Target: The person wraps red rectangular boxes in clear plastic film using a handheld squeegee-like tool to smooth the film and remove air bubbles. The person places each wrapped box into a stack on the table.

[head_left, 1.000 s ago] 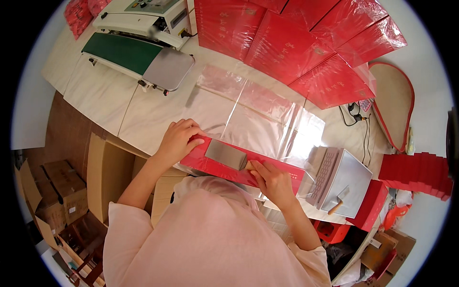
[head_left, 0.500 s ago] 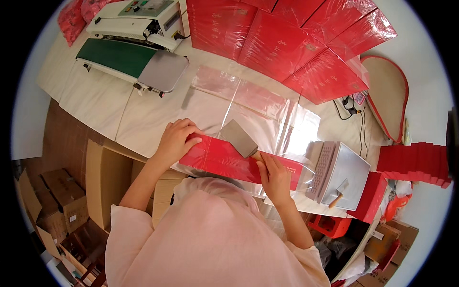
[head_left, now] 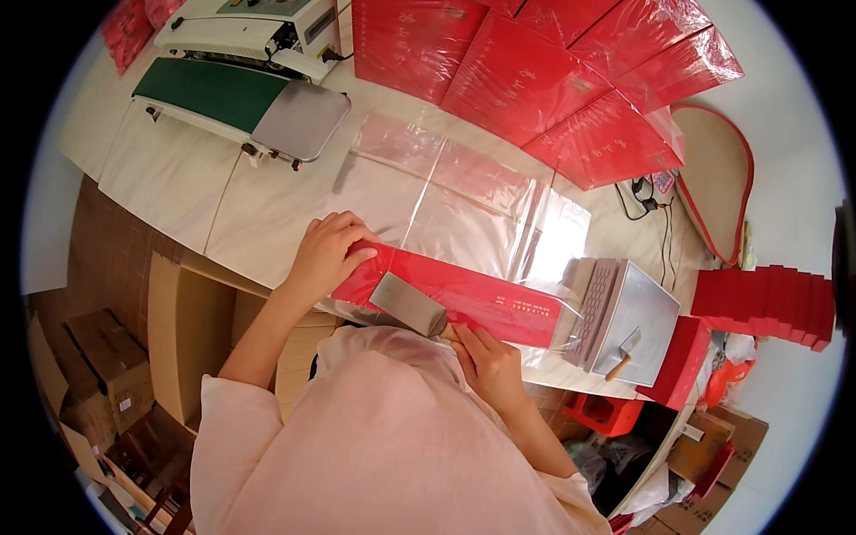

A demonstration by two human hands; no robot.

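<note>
A long flat red box (head_left: 481,299) lies along the near edge of the white table (head_left: 178,178), partly inside a clear plastic bag (head_left: 473,205). My left hand (head_left: 323,254) presses on the box's left end with fingers spread. My right hand (head_left: 486,361) grips the handle of a flat metal scraper (head_left: 407,304), whose blade lies on the box's near side.
A sealing machine with a green belt (head_left: 234,89) stands at the back left. Several wrapped red boxes (head_left: 535,71) cover the back of the table. A grey metal box with a second scraper (head_left: 629,325) sits at the right; red lids (head_left: 762,303) are stacked beyond. Cardboard cartons (head_left: 178,321) stand below the table.
The scraper's blade has come down from a raised tilt to lie flat against the red box's near side. My left hand stays on the box's left end.
</note>
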